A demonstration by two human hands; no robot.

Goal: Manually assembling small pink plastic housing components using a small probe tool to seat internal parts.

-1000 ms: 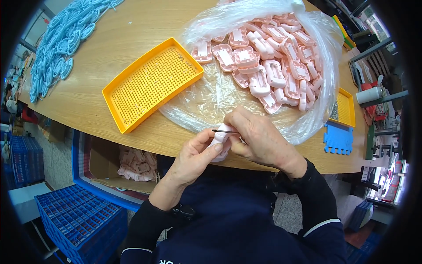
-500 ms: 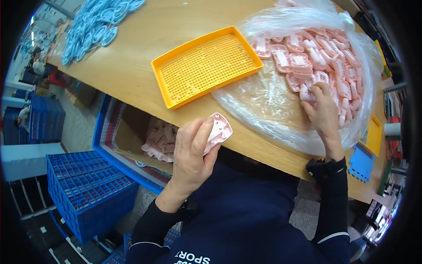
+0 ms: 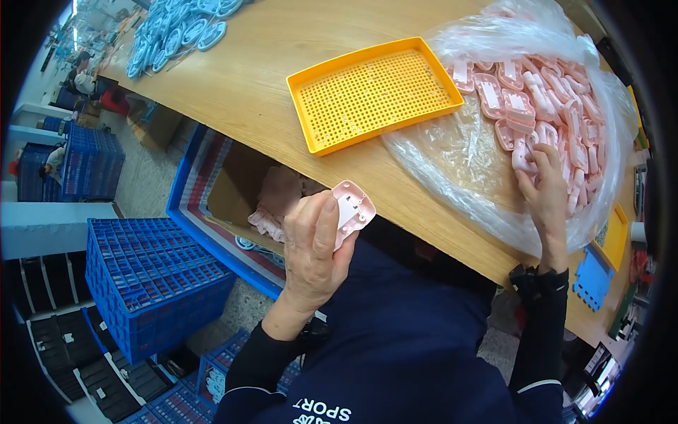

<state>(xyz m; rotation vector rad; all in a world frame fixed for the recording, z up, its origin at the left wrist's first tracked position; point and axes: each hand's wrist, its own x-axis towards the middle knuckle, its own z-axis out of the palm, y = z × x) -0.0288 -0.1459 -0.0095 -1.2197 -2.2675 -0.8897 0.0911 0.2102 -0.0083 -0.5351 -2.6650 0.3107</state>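
Observation:
Pinched in my left hand is a pink plastic casing half, its hollow inside with small posts and slots facing up. This hand is just off the table's near edge. My right hand reaches into the pile of pink casings on the right. Its thumb and fingers close around a pale pink casing piece at the pile's near side; the fingers partly cover it. The pile rests on a spread clear plastic bag.
A yellow perforated tray lies left of the bag. Light-blue ring-shaped parts are heaped at far left. Below the table edge, a carton in a blue crate holds pink parts. Another blue crate stands left.
The whole view has shifted, so the table appears farther right. A blurred pink piece now shows above the heap in the carton. Both hands keep nearly the same pose.

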